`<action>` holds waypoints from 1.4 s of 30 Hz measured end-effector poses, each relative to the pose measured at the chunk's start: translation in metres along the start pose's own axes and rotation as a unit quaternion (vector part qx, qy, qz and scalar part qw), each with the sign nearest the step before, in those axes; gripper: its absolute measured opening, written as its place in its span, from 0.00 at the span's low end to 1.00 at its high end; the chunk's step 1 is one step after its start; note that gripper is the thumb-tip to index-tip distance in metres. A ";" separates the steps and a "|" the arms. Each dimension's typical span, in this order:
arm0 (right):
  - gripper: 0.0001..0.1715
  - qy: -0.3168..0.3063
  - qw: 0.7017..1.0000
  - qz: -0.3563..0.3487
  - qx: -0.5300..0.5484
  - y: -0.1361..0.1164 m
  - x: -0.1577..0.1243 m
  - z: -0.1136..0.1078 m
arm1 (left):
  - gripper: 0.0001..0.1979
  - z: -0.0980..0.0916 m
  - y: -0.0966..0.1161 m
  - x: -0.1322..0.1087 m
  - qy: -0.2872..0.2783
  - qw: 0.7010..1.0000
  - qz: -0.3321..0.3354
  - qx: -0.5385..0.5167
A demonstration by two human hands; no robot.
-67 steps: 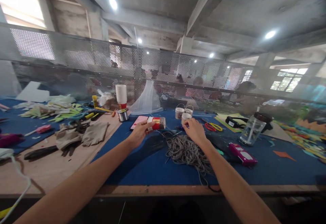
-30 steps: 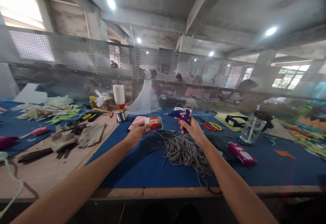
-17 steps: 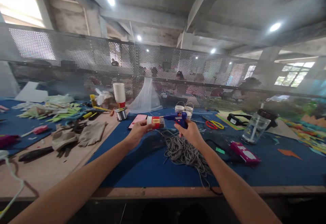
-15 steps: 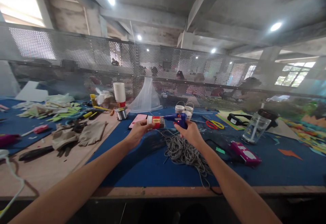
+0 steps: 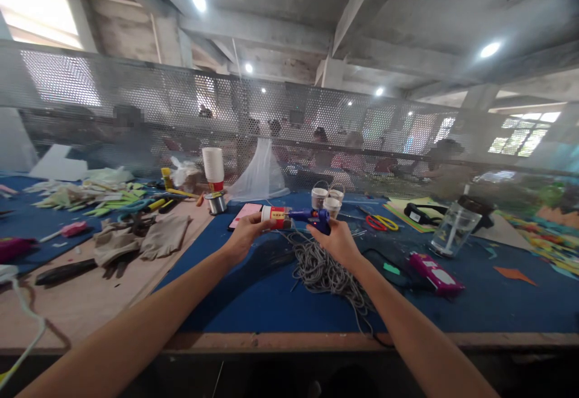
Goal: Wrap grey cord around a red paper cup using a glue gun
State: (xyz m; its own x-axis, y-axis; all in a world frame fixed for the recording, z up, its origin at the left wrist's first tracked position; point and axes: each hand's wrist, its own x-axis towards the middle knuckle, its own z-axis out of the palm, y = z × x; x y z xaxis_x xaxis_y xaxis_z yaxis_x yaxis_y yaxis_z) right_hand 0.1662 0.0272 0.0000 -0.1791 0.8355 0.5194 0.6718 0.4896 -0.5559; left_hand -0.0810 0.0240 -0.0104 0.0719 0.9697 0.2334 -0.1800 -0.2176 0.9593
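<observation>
My left hand [image 5: 245,234] grips a red and white paper cup [image 5: 276,216] that lies on its side in the air, its rim end in my fingers. My right hand [image 5: 335,237] is wrapped round a blue glue gun [image 5: 318,220], whose nozzle points left at the cup's far end. Whether the nozzle touches the cup I cannot tell. Below my right hand a heap of grey cord [image 5: 321,265] lies on the blue mat [image 5: 226,301]. A phone [image 5: 246,214] with a pink screen is behind my left hand.
Small white buckets [image 5: 332,206] stand behind the glue gun. Scissors [image 5: 382,222], a magenta device [image 5: 436,274] and a clear bottle [image 5: 455,229] are at right. Stacked cups [image 5: 213,166], a wire spool [image 5: 216,203] and gloves [image 5: 164,236] are at left.
The glue gun and my right hand have moved slightly down, and the gun's body has tilted a little. My left hand still holds the cup in nearly the same place.
</observation>
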 end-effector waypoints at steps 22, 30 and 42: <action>0.26 0.029 0.988 -0.064 -0.138 0.003 -0.002 -0.002 | 0.19 0.001 0.001 -0.001 -0.028 0.999 0.026 0.017; 0.26 0.014 0.986 -0.050 -0.160 0.001 -0.002 -0.002 | 0.18 0.000 -0.001 -0.001 -0.031 0.999 0.028 0.019; 0.25 0.016 0.983 -0.059 -0.176 0.002 -0.002 -0.003 | 0.18 0.000 -0.001 -0.001 -0.027 0.999 0.027 0.020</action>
State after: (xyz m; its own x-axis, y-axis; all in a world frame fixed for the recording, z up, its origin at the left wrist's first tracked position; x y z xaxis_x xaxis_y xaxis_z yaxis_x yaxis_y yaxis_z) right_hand 0.1698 0.0255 -0.0005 -0.2528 0.7667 0.5901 0.8549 0.4625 -0.2348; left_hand -0.0806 0.0231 -0.0110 0.1152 0.9495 0.2920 -0.1456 -0.2746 0.9505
